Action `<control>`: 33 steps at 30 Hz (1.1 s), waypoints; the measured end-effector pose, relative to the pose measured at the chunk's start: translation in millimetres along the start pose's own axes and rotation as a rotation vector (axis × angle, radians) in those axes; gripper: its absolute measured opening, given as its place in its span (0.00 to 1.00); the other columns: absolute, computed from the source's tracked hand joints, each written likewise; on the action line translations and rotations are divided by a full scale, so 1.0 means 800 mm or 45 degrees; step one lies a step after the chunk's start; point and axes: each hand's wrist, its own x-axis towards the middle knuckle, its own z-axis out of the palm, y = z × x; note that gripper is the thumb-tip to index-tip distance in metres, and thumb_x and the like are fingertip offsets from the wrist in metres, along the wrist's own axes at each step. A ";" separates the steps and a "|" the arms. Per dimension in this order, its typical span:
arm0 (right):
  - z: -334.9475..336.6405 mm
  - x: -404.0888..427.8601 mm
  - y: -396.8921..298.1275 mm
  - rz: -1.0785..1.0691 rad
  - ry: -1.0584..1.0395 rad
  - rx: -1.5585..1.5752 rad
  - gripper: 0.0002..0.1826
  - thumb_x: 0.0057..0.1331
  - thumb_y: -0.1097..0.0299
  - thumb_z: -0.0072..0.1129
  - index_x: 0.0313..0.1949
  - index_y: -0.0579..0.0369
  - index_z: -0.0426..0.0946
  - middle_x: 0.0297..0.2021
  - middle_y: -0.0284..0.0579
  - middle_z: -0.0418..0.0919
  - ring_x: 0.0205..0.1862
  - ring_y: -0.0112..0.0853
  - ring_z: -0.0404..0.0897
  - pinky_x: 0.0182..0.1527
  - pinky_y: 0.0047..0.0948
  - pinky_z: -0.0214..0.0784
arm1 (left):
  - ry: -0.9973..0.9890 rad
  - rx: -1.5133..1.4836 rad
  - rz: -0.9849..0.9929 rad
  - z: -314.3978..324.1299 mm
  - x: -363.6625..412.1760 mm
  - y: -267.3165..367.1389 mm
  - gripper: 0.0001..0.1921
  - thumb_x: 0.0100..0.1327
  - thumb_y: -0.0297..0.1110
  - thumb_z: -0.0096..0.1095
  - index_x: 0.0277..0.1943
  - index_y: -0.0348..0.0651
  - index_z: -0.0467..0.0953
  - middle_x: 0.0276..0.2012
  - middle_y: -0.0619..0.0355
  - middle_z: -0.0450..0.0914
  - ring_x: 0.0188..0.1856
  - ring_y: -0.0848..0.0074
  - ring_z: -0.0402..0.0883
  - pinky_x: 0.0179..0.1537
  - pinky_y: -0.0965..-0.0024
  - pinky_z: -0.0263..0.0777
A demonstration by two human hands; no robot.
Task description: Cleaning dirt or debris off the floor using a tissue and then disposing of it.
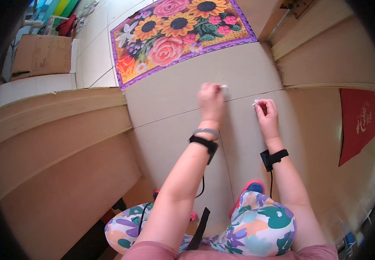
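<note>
My left hand (211, 97), blurred, is held over the tiled floor with its fingers closed around a small white piece (224, 88), perhaps paper or tissue, that shows at its right side. To the right, my right hand (266, 109) pinches another small crumpled white piece (256, 102) between thumb and fingers. Both wrists wear black straps with small black boxes and cables. Beyond my hands lies a floral mat (181, 35) with sunflowers, roses and a purple border. The beige floor tiles (174, 94) run beneath my hands.
Wooden door frames stand at the left (57, 113) and right (317, 42). A cardboard box (42, 53) is at the upper left. On the right hangs a red sheet (359, 123) with writing. My knees and a blue-and-pink shoe (254, 188) are below.
</note>
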 end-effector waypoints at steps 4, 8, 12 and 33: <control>-0.005 -0.002 0.003 0.036 0.024 0.044 0.03 0.64 0.76 0.56 0.37 0.60 0.73 0.37 0.39 0.72 0.35 0.26 0.75 0.39 0.23 0.71 | 0.401 0.167 -0.526 -0.074 -0.036 -0.067 0.03 0.60 0.25 0.57 0.33 0.35 0.76 0.34 0.49 0.76 0.36 0.61 0.75 0.40 0.60 0.70; 0.001 -0.001 -0.012 0.001 0.028 0.069 0.03 0.64 0.76 0.56 0.37 0.60 0.72 0.37 0.40 0.73 0.35 0.27 0.75 0.39 0.23 0.71 | 0.413 0.303 -0.482 -0.071 -0.066 -0.077 0.06 0.60 0.30 0.61 0.34 0.35 0.76 0.33 0.51 0.76 0.36 0.63 0.76 0.40 0.63 0.71; 0.007 -0.002 -0.004 0.007 -0.010 0.075 0.03 0.64 0.77 0.56 0.37 0.60 0.73 0.37 0.40 0.73 0.35 0.27 0.76 0.39 0.23 0.72 | 0.078 0.165 -0.104 0.011 -0.049 0.007 0.02 0.60 0.26 0.58 0.33 0.37 0.75 0.32 0.50 0.75 0.37 0.59 0.75 0.40 0.60 0.70; 0.003 -0.003 0.003 -0.011 0.033 0.045 0.03 0.65 0.76 0.56 0.36 0.60 0.73 0.36 0.38 0.72 0.35 0.25 0.74 0.39 0.22 0.70 | 0.178 0.118 -0.233 -0.006 -0.068 -0.015 0.06 0.60 0.28 0.62 0.30 0.36 0.75 0.31 0.50 0.75 0.35 0.60 0.74 0.38 0.60 0.70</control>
